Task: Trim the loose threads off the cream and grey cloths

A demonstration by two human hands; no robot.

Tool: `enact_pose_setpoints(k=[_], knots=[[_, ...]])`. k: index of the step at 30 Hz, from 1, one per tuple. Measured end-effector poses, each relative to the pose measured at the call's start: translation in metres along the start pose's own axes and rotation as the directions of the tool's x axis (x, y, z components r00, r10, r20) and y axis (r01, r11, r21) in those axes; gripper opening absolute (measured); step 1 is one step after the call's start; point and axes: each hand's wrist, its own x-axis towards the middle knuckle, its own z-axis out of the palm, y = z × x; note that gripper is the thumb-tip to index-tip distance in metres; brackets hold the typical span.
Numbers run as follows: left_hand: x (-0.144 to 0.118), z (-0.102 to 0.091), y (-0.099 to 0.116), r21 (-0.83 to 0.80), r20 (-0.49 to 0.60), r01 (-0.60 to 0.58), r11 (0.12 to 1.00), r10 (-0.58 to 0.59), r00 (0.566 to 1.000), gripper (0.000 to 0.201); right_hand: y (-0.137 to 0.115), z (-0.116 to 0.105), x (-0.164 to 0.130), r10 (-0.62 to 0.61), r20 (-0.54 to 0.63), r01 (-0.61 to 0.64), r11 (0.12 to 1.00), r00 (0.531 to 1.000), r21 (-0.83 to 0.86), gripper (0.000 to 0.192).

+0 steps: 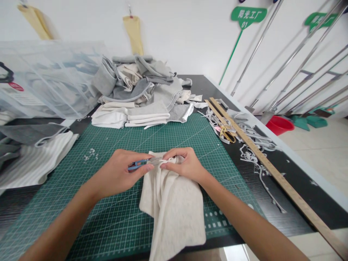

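Cream cloth (174,203): right hand (185,166) pinches its top edge, left hand (119,175) grips blue snips (137,165).

- a garment or sewing workshop, by the look of its gear.
- green gridded cutting mat (108,203) covers the near counter (272,203).
- heaped grey and cream fabric pieces (141,90) lie at the far side.
- a long wooden ruler (272,170), scissors (227,133) and trimmed scraps (255,159) sit on the right.
- green factory sign (248,16) on the far wall.

Blue snips (137,165) mostly hidden under left hand (119,174); blades blurred. Cream cloth (171,203) near end cut off by frame edge.
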Motion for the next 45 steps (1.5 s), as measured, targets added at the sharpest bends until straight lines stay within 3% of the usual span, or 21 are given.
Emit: enact_pose_setpoints(k=[8, 14, 20, 31, 34, 37, 41, 45], knots=[[-0.002, 0.005, 0.0, -0.043, -0.048, -0.04, 0.998, 0.038, 0.998, 0.023, -0.001, 0.0, 0.0, 0.026, -0.008, -0.026, 1.0, 1.0, 0.0, 0.017], [-0.002, 0.007, -0.003, 0.001, -0.056, -0.144, 0.99, 0.143, 0.988, 0.019, -0.002, -0.002, 0.0, 0.039, 0.001, -0.039, 0.999, 0.999, -0.016, 0.016], [-0.002, 0.008, -0.006, 0.021, -0.069, -0.144, 0.989, 0.145, 0.987, 0.021, -0.003, -0.003, 0.001, 0.062, 0.046, -0.062, 0.998, 0.997, 0.006, 0.017], [-0.006, 0.007, -0.011, -0.096, -0.074, -0.017, 0.995, 0.01, 0.997, 0.019, -0.002, -0.003, 0.001, 0.065, 0.032, -0.065, 0.998, 0.997, 0.016, 0.018], [-0.016, -0.005, -0.021, -0.149, -0.126, 0.093, 0.984, -0.113, 0.986, 0.021, -0.002, -0.003, 0.001, 0.064, 0.032, -0.065, 0.998, 0.997, 0.014, 0.017], [-0.031, -0.023, -0.033, -0.169, -0.209, 0.26, 0.951, -0.292, 0.933, 0.025, -0.003, -0.003, 0.001, 0.056, 0.044, -0.057, 0.998, 0.997, 0.01, 0.016], [-0.05, -0.038, -0.045, 0.044, -0.248, 0.398, 0.916, -0.376, 0.893, 0.044, -0.003, -0.002, 0.0, 0.045, 0.038, -0.045, 0.999, 0.998, 0.001, 0.016], [-0.067, -0.039, -0.049, 0.464, -0.105, 0.436, 0.771, -0.441, 0.892, 0.048, -0.003, -0.002, 0.0, 0.019, 0.029, -0.019, 1.0, 0.999, -0.009, 0.014]])
